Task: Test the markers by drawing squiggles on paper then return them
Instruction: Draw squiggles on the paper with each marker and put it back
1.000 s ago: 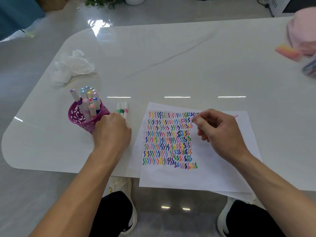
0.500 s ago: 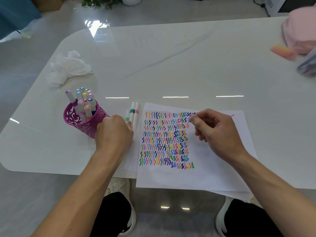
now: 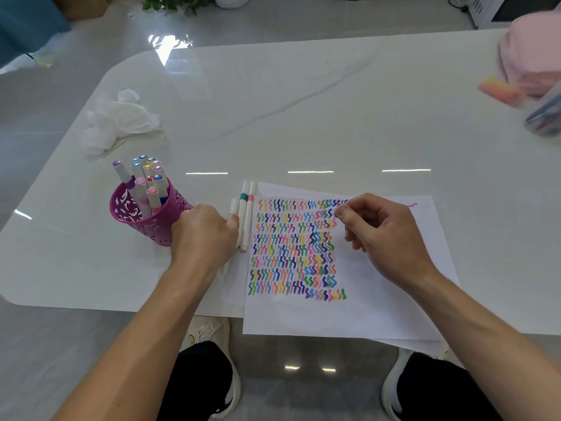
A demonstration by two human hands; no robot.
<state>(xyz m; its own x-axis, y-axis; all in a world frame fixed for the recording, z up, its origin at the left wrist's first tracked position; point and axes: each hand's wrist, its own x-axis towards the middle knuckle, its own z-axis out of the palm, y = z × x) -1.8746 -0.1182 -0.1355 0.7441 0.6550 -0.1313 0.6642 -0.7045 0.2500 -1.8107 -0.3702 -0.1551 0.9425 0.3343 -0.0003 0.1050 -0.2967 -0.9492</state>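
A purple cut-out cup [image 3: 142, 218] stands at the left, holding several capped markers [image 3: 145, 177]. Three white markers [image 3: 245, 218] lie side by side between the cup and the paper [image 3: 334, 311], which is covered with rows of coloured squiggles [image 3: 291, 247]. My left hand [image 3: 203, 238] sits knuckles up beside the cup, fingers curled, its thumb on the leftmost lying marker [image 3: 233, 208]. My right hand [image 3: 382, 238] rests on the paper with curled fingers, thumb pressed to the index fingertip at the squiggles' top right. Whether it pinches anything is hidden.
A crumpled white tissue [image 3: 118, 121] lies behind the cup. At the far right edge are a pink cloth thing [image 3: 534, 59], an orange-pink block [image 3: 498, 89] and a blurred clear bag [image 3: 546, 117]. The paper overhangs the white table's [image 3: 303, 101] front edge above my knees.
My left hand has slid slightly left, uncovering more of the two right-hand lying markers. My right hand keeps the same pose on the paper.
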